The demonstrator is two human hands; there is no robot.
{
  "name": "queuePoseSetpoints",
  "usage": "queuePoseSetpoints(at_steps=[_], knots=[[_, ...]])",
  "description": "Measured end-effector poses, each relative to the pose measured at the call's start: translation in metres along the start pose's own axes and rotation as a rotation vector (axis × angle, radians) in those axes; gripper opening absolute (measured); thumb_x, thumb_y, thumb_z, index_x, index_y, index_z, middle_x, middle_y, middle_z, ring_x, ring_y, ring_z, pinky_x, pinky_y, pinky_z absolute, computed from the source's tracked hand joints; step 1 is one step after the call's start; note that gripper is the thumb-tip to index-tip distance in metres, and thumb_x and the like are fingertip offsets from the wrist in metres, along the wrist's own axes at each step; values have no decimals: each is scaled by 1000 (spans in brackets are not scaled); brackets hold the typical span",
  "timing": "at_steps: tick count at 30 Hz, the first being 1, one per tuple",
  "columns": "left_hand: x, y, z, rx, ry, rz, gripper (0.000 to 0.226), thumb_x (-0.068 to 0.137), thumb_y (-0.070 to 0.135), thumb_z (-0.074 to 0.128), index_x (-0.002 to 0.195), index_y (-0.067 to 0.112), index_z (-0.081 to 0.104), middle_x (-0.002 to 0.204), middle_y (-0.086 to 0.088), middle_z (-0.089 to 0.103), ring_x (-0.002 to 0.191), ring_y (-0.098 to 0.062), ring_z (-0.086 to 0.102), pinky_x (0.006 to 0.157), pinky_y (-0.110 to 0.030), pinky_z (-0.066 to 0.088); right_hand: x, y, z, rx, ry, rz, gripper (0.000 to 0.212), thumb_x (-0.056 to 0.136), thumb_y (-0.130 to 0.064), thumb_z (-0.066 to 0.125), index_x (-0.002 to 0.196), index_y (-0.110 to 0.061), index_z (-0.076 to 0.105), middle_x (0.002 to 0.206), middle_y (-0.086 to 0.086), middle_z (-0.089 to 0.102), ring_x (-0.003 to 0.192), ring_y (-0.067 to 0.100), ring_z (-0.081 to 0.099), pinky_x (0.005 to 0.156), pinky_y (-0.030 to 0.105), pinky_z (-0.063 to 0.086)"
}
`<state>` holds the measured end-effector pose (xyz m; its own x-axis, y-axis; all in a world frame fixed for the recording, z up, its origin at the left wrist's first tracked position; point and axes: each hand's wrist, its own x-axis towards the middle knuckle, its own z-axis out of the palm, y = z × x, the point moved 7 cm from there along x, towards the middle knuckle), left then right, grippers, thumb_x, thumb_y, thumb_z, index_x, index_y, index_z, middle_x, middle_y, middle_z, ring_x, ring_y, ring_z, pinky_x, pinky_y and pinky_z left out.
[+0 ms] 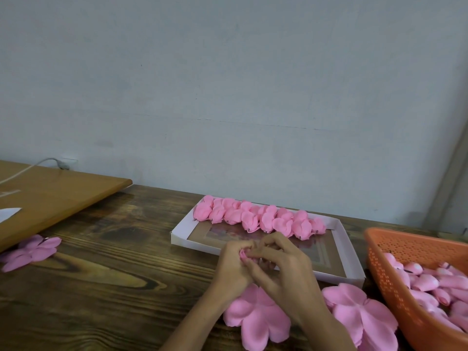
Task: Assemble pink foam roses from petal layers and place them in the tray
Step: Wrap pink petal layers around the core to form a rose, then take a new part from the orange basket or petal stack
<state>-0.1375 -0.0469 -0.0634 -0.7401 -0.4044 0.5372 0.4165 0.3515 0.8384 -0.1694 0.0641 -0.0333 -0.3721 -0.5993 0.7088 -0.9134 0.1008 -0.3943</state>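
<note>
- Plainly the bud looks like soft, light foam that would crease under a hard squeeze. It is best pinched low, at its base. It sits between both hands, over the near rim of the tray.
- Left hand: fingers curled round the bud.
- Right hand: bent fingertips pinching its petals.
- A flat petal layer lies under the wrists.
- Finished roses line the tray's far side.
- A basket stands to the right.

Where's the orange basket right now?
In the head view, the orange basket sits at the far right of the wooden table, right of the white tray, beside a stack of pink petal layers.
</note>
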Motion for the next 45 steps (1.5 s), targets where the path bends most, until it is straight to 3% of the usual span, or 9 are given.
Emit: queuePoseSetpoints(at_steps=[6, 12, 17, 20, 25, 37, 39, 42, 45], knots=[[0, -4, -1, -42, 3, -25, 58, 76, -10, 56, 52, 42, 65, 52, 23, 56, 53, 11, 51, 53, -5, 38, 0, 0, 0, 11, -1, 6, 10, 91, -40, 73, 97, -35, 78, 98, -20, 58, 77, 2, 60, 66, 29, 53], [-1, -13, 1, -107, 46, -102, 34, 71, 7, 65, 50, 33, 58, 54, 18, 52, 56, 4, 48, 56, -13, 42, -1, 5, 5, 75, -36, 56, 17, 90, -50, 69, 99, -38, 78, 103, -21, 54, 91, 6, 63, 70, 27, 53], [0, -26, -21, -326, 233, -234, 31, 66, 7, 70, 53, 22, 47, 52, 0, 46, 49, -14, 46, 46, -21, 38, 0, 13, 1, 348, 79, 211, 25, 90, -38, 76, 114, -41, 68, 109, -14, 68, 96, 10, 70, 77, 26, 58], [2, -32, -32, -533, 312, -312, 37, 64, 9, 79, 52, 22, 47, 58, -7, 46, 60, -18, 50, 56, -26, 45, -5, 14, 18, 382, -63, 286, 27, 92, -27, 76, 115, -38, 69, 111, -21, 74, 99, 1, 72, 84, 32, 59], [0, -34, -21, -655, 224, -425, 37, 71, 10, 89, 70, 12, 52, 108, -12, 70, 74, -18, 69, 60, -34, 58, -7, -1, 35, 375, -118, 260, 33, 86, -26, 75, 116, -37, 70, 98, -24, 77, 89, -3, 74, 80, 27, 61], [4, -15, -6, -789, 150, -373, 42, 88, 41, 71, 115, 9, 67, 113, -13, 74, 92, -26, 72, 77, -38, 60, 1, 16, 8, 594, 138, 487, 24, 69, -5, 88, 85, -21, 79, 81, 0, 79, 75, 14, 77, 71, 27, 62], [5, -20, -15, -707, 225, -342, 47, 90, 50, 63, 120, 15, 69, 112, -9, 76, 97, -25, 75, 87, -38, 58, 10, 37, -33, 632, 310, 570, 25, 63, -19, 91, 84, -26, 80, 78, 3, 79, 72, 14, 77, 65, 21, 59], [1, -25, -28, -279, 288, -238, 28, 85, 58, 67, 95, 33, 72, 97, 2, 77, 94, -15, 73, 84, -30, 57, 25, 97, -91, 617, 492, 747, 22, 68, -23, 90, 83, -12, 78, 77, 10, 79, 75, 23, 77, 78, 41, 64], [-2, -29, -20, -37, 195, -176, 23, 79, 57, 68, 79, 34, 64, 76, 7, 65, 77, -11, 61, 76, -32, 49, 37, 154, -113, 264, 470, 895, 11, 78, -19, 84, 77, -12, 76, 72, 11, 77, 79, 29, 76, 89, 52, 61]])
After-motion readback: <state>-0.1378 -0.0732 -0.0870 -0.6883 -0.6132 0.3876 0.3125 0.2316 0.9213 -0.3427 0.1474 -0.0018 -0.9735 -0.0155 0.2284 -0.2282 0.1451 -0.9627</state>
